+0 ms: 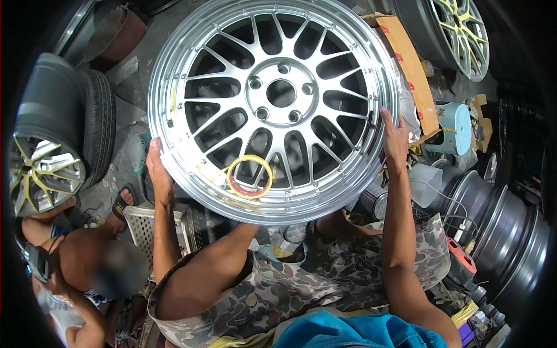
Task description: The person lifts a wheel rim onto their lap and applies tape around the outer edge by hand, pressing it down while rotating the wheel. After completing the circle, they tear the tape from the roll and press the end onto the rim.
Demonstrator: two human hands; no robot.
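A large silver multi-spoke wheel rim (pixel 281 107) with a polished lip fills the upper middle of the head view, its front face turned up toward me. My left hand (pixel 158 168) grips its lower left edge, with the thumb on the lip. On the right edge, my right hand (pixel 395 139) holds the lip in the same way. The fingers of both hands are mostly hidden behind the rim. A yellow ring with a reddish inner edge, which looks like a tape roll (pixel 268 174), lies on the lower part of the face, over the spokes and lip.
Another person (pixel 81 255) sits low at the left beside a yellow-spoked wheel (pixel 43 174) and a tire (pixel 98 127). A light plastic basket (pixel 142 229) stands near my left forearm. On the right are a cardboard box (pixel 409 75), a light-blue bucket (pixel 454 129) and dark rim barrels (pixel 502 232).
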